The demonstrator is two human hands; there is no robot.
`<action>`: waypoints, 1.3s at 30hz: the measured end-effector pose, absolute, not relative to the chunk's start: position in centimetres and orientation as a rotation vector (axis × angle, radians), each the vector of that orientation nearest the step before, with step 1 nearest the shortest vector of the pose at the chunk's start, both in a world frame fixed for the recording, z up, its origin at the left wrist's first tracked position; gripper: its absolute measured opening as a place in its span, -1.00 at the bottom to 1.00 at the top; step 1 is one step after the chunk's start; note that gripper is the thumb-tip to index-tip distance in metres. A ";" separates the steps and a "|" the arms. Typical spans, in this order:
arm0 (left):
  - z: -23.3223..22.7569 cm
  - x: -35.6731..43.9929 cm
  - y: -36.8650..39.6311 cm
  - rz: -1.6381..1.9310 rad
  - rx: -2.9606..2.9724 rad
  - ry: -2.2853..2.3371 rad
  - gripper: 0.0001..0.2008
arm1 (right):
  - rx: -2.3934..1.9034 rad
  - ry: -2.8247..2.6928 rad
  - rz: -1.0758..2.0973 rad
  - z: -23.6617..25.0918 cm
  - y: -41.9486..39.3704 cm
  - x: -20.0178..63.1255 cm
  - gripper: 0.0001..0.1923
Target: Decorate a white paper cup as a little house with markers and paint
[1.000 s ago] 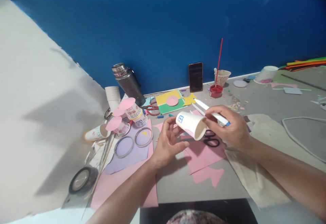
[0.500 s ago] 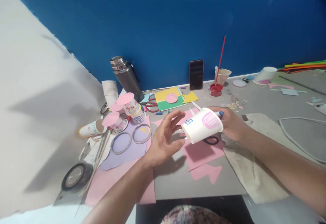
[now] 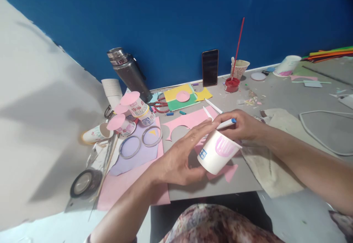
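Note:
A white paper cup (image 3: pixel 217 152) with a small blue window drawing and a pink patch on its side is held tilted above the pink paper (image 3: pixel 190 119). My left hand (image 3: pixel 182 154) holds the cup from the left, fingers stretched over its rim. My right hand (image 3: pixel 242 127) touches the cup's rim from behind and grips a white marker with a blue end (image 3: pixel 225 124).
Decorated cups with pink lids (image 3: pixel 129 116), two rings (image 3: pixel 140 141), a tape roll (image 3: pixel 82 183), a metal flask (image 3: pixel 128 74), stacked cups (image 3: pixel 111 91), red scissors (image 3: pixel 158 106), a phone (image 3: pixel 210 67), red paint pot (image 3: pixel 231 84) and a cloth bag (image 3: pixel 275 158) lie around.
The cup has turned from lying sideways with its mouth toward me to mouth-up, and came down closer to me. My left hand closed in on it; the right hand kept the marker.

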State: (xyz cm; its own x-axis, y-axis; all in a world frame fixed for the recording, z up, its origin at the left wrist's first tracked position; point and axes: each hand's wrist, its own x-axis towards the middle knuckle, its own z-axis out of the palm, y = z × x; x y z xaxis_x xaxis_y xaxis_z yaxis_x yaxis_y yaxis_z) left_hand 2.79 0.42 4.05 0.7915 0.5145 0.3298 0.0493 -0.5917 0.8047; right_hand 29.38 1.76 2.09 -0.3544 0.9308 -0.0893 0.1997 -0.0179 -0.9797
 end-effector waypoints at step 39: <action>-0.1 4.2 3.0 1.131 1.591 0.894 -0.34 | -0.792 -1.692 0.517 2.1 -0.3 28.4 -0.76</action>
State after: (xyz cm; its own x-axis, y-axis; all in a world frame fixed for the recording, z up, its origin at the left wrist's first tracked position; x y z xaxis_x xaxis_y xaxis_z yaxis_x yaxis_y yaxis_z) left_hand 4.16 3.02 -0.11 0.3037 0.9184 0.2536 0.0348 -0.2767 0.9603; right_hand 28.39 -0.29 2.12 -0.1323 0.7341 0.6660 0.2360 0.6759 -0.6982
